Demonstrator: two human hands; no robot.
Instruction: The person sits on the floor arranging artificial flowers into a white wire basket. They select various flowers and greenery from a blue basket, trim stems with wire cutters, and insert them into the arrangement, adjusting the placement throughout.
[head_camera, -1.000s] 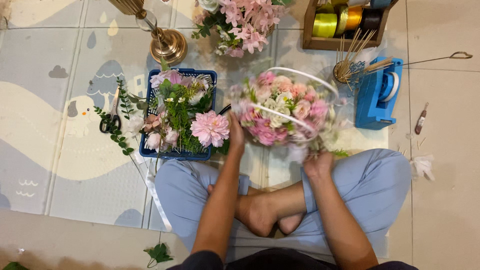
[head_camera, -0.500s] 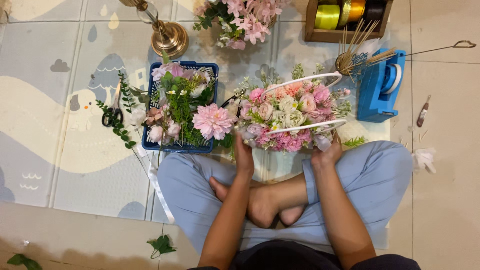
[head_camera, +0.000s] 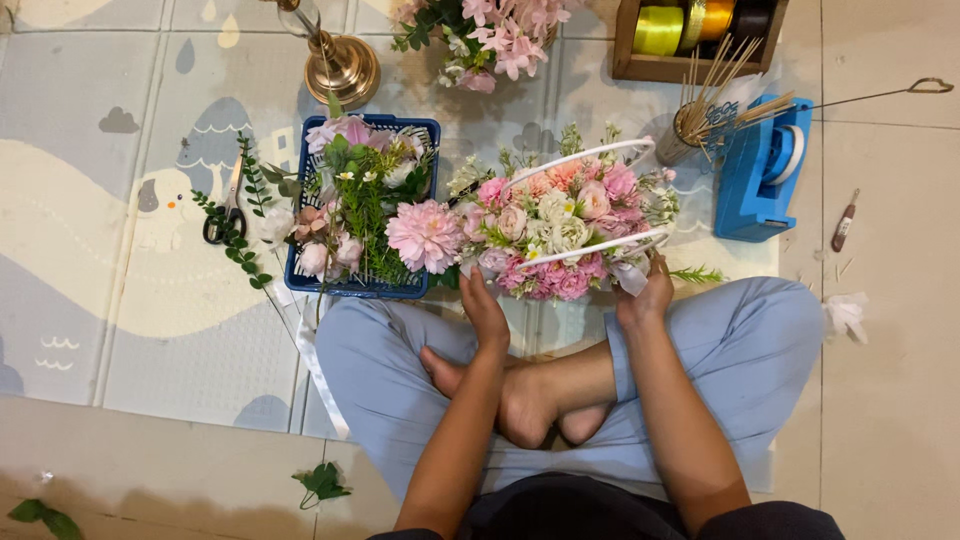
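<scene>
I sit cross-legged on a floor mat with a flower arrangement (head_camera: 560, 225) in front of my knees. It is a white basket packed with pink, peach and white blooms, and two white handles (head_camera: 585, 155) arch over it. My left hand (head_camera: 485, 305) grips its near left side. My right hand (head_camera: 650, 290) grips its near right side, beside a white ribbon bow. To the left, a blue plastic crate (head_camera: 360, 205) holds loose flowers and greenery, with a big pink bloom (head_camera: 425, 235) at its right edge, touching the arrangement.
Black-handled scissors (head_camera: 225, 215) and green sprigs lie left of the crate. A brass stand (head_camera: 340, 65) and another pink bouquet (head_camera: 490, 35) stand beyond. A blue tape dispenser (head_camera: 765, 165), a cup of sticks (head_camera: 700, 115) and a wooden box of ribbon spools (head_camera: 690, 30) are at right.
The arrangement has been turned and lowered between my hands. Both hands have shifted to its near sides. The view has tipped slightly.
</scene>
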